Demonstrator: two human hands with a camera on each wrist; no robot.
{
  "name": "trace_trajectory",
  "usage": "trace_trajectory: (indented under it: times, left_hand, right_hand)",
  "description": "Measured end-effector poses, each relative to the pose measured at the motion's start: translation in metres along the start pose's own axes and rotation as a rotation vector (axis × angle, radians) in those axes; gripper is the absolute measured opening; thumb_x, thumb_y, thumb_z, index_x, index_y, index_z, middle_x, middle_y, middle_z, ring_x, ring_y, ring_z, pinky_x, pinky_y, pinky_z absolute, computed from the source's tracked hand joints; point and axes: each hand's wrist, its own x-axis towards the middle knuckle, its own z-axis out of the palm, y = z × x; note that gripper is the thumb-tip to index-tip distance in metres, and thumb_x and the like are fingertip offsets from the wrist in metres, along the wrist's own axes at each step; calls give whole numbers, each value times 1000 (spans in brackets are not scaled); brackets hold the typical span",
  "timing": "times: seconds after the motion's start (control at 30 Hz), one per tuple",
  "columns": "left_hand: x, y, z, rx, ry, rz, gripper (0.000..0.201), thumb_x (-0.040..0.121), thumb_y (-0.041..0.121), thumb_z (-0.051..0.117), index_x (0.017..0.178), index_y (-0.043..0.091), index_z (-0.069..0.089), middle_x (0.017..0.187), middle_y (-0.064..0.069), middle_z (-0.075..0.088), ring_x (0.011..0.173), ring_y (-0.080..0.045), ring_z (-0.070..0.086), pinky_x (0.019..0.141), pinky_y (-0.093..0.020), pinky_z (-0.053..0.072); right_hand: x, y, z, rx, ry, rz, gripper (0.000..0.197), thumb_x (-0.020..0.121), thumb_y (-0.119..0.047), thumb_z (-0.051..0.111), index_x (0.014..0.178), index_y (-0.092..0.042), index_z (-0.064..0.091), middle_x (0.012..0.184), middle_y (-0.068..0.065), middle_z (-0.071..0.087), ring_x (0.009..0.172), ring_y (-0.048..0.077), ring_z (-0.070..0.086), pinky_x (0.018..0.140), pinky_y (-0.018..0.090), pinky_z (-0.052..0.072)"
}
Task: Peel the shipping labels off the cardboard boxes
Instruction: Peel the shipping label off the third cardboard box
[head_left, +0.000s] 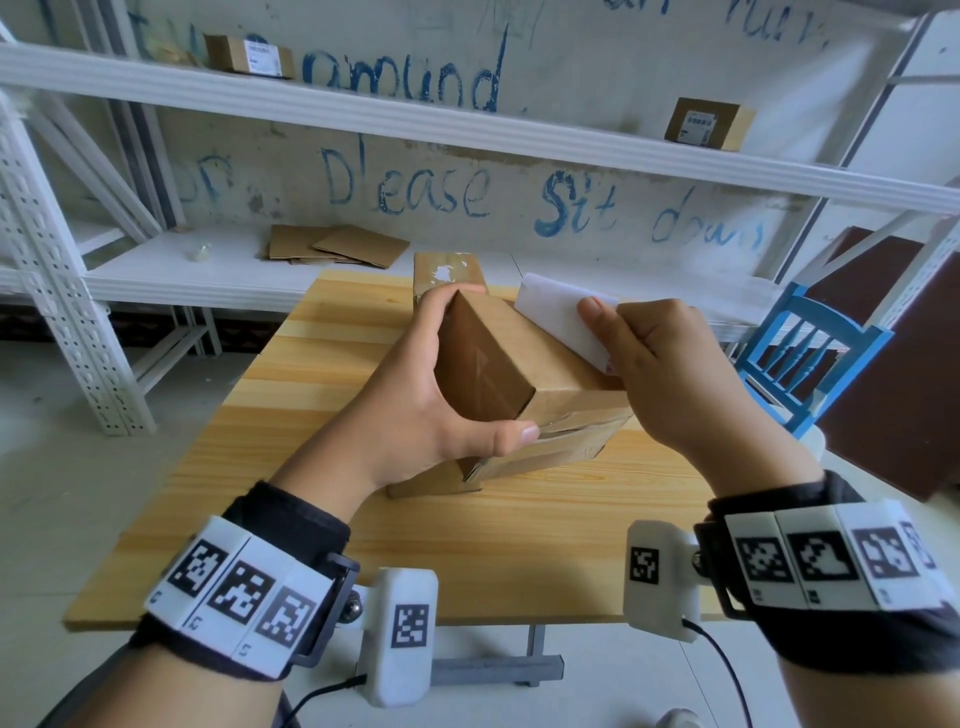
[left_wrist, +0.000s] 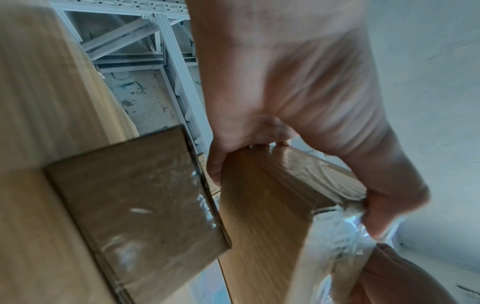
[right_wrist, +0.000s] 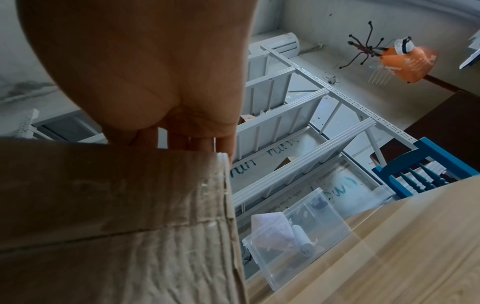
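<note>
Peel in progress: left hand (head_left: 410, 395) grips box (head_left: 493, 364); right hand (head_left: 675, 374) pinches label (head_left: 558, 322), lifted at box's 2 o'clock; next move calls for a steady pull.

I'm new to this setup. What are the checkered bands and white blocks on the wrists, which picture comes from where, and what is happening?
There is no machine here: a person works with bare hands. The large picture comes from a camera worn on the head. The other two come from white cameras strapped at each wrist, beside bands of printed markers, and they look along the hands. The left hand grips a cardboard box, tilted over a wooden table. The right hand pinches its white label, which is partly lifted off the box. Behind stands a second box with torn white scraps on it.
</note>
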Motion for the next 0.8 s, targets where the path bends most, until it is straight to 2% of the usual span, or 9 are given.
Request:
trace_trajectory:
  times: [0.2,0.37,0.53,0.8]
  left_hand:
    - [-1,0,-1,5,-8,-7,104,52,46,90,140,44,35,133,12,49,122,-4,53,101,-31,52]
    - [-1,1,-2,5,-11,-15,104,52,46,90,140,45,35,135,10,49,123,-6,53,102,-34,52]
    - [-1,1,-1,6,-13,-19,104,51,47,90,140,46,35,136,10,48,124,-7,53,104,-37,52]
    - [-1,2,-1,13,-18,-25,105,52,47,90,141,45,34,136,9,47,125,-8,52,104,-40,53]
  right_hand:
    - [0,0,-1,7,7,-3,61,106,-45,49,54,-16,38,52,-2,36,46,10,32,49,31,22]
    - [-1,-1,-1,5,7,8,61,106,-45,49,53,-17,38,51,-5,34,45,10,30,51,34,25]
    - [-1,-1,-1,8,17,-1,62,106,-45,49,51,-19,36,50,-6,32,43,8,32,47,27,21]
    - [-1,-1,-2,3,12,-5,61,106,-46,48,53,-16,42,50,-4,36,45,9,31,49,30,26]
